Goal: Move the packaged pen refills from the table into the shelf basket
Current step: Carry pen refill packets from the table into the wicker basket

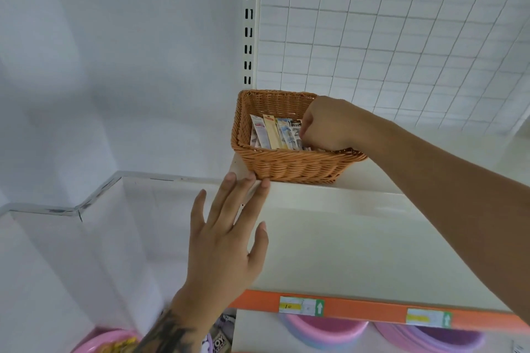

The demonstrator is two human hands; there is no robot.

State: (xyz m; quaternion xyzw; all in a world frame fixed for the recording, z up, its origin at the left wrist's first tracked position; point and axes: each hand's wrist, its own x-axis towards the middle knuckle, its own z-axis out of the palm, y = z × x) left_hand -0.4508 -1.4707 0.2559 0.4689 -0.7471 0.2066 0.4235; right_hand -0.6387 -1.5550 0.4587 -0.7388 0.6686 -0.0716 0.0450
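Packaged pen refills (276,132) are seen inside the wicker basket (289,166) on the shelf (344,238), right hand (324,126) grip clenched on them at 3 o'clock, left hand (226,238) grip released, fingertips touching the basket at 7 o'clock.

The basket (289,167) sits on the shelf (358,241) at its back-left corner, with perhaps 5 refill packets (276,133) inside.

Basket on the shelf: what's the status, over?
Left hand open, fingertips touching basket. Right hand inside basket, curled at refill packs. Nothing in the way.
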